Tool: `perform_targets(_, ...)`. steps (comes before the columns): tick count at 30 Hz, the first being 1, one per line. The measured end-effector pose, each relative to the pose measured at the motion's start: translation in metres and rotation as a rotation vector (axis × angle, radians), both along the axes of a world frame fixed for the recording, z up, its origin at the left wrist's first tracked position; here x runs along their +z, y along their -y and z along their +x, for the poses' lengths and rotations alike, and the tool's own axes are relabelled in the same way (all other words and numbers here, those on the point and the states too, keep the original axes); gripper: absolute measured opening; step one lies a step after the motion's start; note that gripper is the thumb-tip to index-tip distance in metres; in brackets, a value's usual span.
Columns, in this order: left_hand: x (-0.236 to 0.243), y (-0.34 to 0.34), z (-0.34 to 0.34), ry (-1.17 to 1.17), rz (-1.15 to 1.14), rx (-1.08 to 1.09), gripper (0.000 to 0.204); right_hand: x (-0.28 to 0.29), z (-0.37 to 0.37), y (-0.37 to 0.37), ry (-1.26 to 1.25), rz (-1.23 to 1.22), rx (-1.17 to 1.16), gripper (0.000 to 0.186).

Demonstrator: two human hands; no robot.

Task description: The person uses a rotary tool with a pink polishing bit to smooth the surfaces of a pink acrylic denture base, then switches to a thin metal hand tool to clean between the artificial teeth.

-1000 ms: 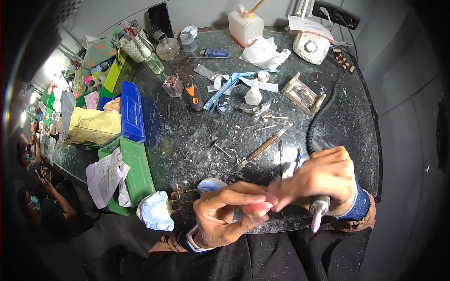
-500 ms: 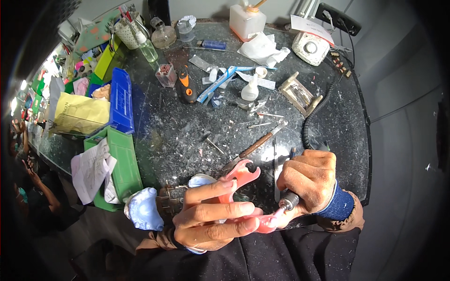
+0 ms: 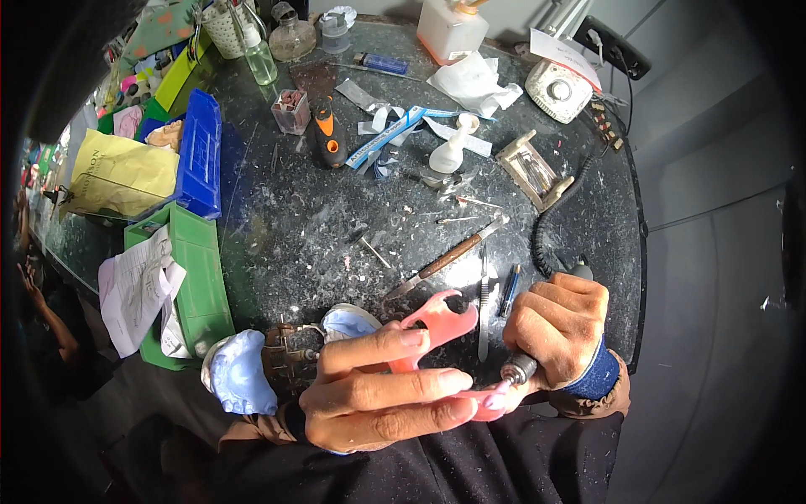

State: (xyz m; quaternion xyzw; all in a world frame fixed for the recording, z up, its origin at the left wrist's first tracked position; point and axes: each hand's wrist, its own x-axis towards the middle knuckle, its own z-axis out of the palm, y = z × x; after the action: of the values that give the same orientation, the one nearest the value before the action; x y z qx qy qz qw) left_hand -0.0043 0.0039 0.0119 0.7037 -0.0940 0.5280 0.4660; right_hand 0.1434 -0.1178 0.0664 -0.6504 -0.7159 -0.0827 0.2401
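My left hand [image 3: 378,395] grips a pink dental plate [image 3: 441,319], its curved upper end rising above the fingertips. In my right hand [image 3: 558,328], fingers curled round it, is a metal-nosed rotary handpiece [image 3: 519,368], whose pink tip [image 3: 504,388] is at the plate's lower end; whether they touch I cannot tell. Left of my hands lies a blue dental cast [image 3: 239,382] by a brass articulator [image 3: 290,357], with a second blue cast [image 3: 344,322] behind. Above the hands are a wooden-handled knife [image 3: 449,259], a steel instrument [image 3: 484,336] and a blue pen [image 3: 510,290].
Green [image 3: 201,286] and blue [image 3: 204,151] bins with papers line the bench's left. Toward the back are paper strips [image 3: 395,134], a white bottle [image 3: 445,155], a tool holder [image 3: 529,168] and a control box [image 3: 558,88] with coiled cord. A co-worker's arm [image 3: 46,311] shows far left.
My left hand has turned the pink plate so its curved end stands up, and the handpiece tip has swung to its lower end. The bench sits higher and further left in view.
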Motion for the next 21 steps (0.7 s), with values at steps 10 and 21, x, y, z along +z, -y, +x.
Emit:
perform_targets(10, -0.001, 0.005, -0.002, -0.023, 0.001, 0.076, 0.033, 0.008, -0.002, 0.003, 0.150, -0.003, -0.060, 0.059)
perform_targets(21, 0.009, 0.007, -0.010, -0.294, -0.574, -0.384, 0.030, 0.013, 0.019, 0.009, -0.085, 0.041, -0.059, 0.067)
